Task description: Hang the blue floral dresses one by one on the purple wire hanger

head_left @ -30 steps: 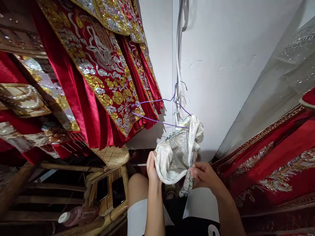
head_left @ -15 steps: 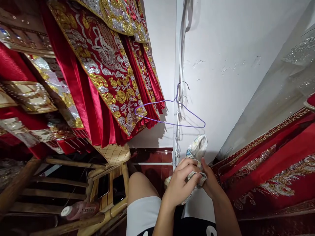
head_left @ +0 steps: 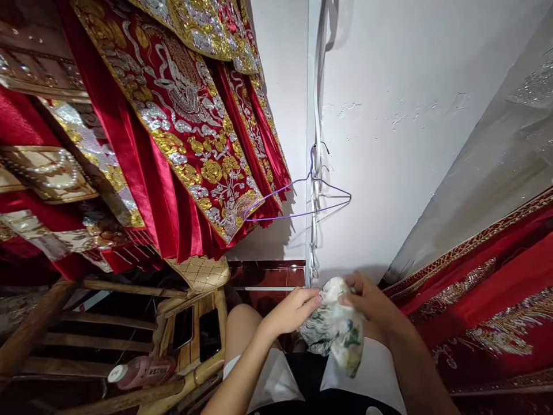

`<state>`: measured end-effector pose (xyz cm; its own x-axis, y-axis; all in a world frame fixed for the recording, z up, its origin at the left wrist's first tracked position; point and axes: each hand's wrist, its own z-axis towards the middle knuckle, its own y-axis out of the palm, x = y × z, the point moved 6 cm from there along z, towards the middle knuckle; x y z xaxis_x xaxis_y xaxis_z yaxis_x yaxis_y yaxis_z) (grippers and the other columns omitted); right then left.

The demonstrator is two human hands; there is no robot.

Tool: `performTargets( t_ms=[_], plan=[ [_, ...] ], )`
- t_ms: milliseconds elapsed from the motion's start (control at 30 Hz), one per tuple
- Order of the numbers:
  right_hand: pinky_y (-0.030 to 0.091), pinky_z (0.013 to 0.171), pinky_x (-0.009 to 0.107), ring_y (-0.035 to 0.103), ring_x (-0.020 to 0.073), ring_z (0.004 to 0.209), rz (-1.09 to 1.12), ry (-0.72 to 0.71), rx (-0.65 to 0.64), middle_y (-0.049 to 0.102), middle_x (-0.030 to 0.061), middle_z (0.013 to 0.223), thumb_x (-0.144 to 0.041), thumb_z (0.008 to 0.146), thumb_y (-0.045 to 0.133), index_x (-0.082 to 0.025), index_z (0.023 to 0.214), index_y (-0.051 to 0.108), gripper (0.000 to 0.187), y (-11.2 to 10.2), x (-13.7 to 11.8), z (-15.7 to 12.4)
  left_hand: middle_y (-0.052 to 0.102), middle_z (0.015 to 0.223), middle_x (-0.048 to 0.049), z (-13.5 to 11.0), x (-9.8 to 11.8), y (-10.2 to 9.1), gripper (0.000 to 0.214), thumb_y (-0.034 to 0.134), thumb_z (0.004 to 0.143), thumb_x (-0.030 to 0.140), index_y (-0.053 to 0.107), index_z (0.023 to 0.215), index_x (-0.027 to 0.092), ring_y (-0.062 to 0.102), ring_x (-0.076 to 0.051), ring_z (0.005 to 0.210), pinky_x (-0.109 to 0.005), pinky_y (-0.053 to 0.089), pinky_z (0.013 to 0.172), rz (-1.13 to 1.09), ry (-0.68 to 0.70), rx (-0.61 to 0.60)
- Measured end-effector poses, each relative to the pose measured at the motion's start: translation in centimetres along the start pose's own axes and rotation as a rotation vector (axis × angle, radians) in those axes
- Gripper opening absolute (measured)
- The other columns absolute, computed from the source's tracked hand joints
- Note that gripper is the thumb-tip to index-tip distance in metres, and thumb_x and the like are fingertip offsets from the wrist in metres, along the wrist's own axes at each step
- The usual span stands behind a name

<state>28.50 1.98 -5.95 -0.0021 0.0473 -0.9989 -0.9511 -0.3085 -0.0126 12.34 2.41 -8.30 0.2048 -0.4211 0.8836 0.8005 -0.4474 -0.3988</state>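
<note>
A small white garment with a blue-green floral pattern (head_left: 336,328) is bunched up above my lap. My left hand (head_left: 294,310) pinches its upper left edge, fingers closed on the cloth. My right hand (head_left: 369,305) grips its top right, fingers curled over the fabric. An empty purple wire hanger (head_left: 302,199) hangs on the white wall above both hands, tilted, with nothing on it.
Red robes with gold and silver embroidery (head_left: 181,115) hang at the left, and more red embroidered cloth (head_left: 488,305) lies at the right. A wooden chair (head_left: 190,334) with a pink bottle (head_left: 142,369) stands at the lower left. White cords (head_left: 314,190) run down the wall corner.
The garment has come off the hanger and down to my lap, gathered into a bundle by both hands. The hanger now swings bare and tilted on the wall.
</note>
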Motion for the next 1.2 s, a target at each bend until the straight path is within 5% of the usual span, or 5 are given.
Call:
performTargets(
  t_ms=[233,367,467,767,1200],
  plan=[
    [0.054,0.073,0.03,0.069,0.0236,0.084,-0.247,-0.341,0.429,0.077,0.0071,0.091,-0.026,0.071,0.069,-0.019,0.086,0.077,0.019,-7.2,-6.5,7.5,0.061,0.062,-0.001,-2.6,-0.9,-7.9,0.028,0.061,0.093,0.043,0.065,0.072,0.024,0.049,-0.019,0.054,-0.028,0.03,0.059,0.438,-0.101,0.083],
    [0.047,0.105,0.037,0.062,0.0265,0.125,-0.428,-0.422,0.426,0.068,0.0104,0.135,-0.024,0.079,0.06,-0.019,0.127,0.071,0.049,-7.1,-6.1,13.3,0.058,0.056,-0.0011,-3.1,0.5,-12.8,0.024,0.071,0.084,0.041,0.063,0.066,0.027,0.051,-0.023,0.055,-0.029,0.034,0.063,0.514,-0.078,0.303],
    [0.051,0.095,0.036,0.069,0.0272,0.108,-0.58,-0.317,0.37,0.077,0.0097,0.114,-0.023,0.082,0.057,-0.019,0.113,0.077,0.037,-6.9,-4.5,15.5,0.056,0.054,-0.0006,-3.4,0.2,-14.0,0.027,0.072,0.081,0.04,0.061,0.061,0.027,0.051,-0.023,0.055,-0.032,0.039,0.072,0.548,-0.14,0.319],
    [0.046,0.068,0.028,0.064,0.0211,0.074,-0.64,-0.3,0.334,0.074,0.0013,0.079,-0.022,0.078,0.059,-0.021,0.091,0.075,0.021,-9.5,-3.7,10.2,0.077,0.079,-0.0075,-3.3,-3.0,-15.3,0.013,0.083,0.064,0.029,0.074,0.074,0.03,0.057,-0.031,0.082,-0.042,0.041,0.094,0.278,-0.196,0.63],
    [0.036,0.058,0.025,0.052,0.0163,0.066,-0.518,-0.322,0.291,0.059,-0.0013,0.067,-0.031,0.083,0.057,-0.021,0.073,0.062,0.016,-7.4,-6.3,6.4,0.073,0.093,-0.0063,8.7,3.4,-16.7,0.01,0.064,0.088,0.017,0.07,0.08,0.019,0.065,-0.023,0.103,-0.029,0.043,0.095,-0.077,0.111,0.711]
  ],
)
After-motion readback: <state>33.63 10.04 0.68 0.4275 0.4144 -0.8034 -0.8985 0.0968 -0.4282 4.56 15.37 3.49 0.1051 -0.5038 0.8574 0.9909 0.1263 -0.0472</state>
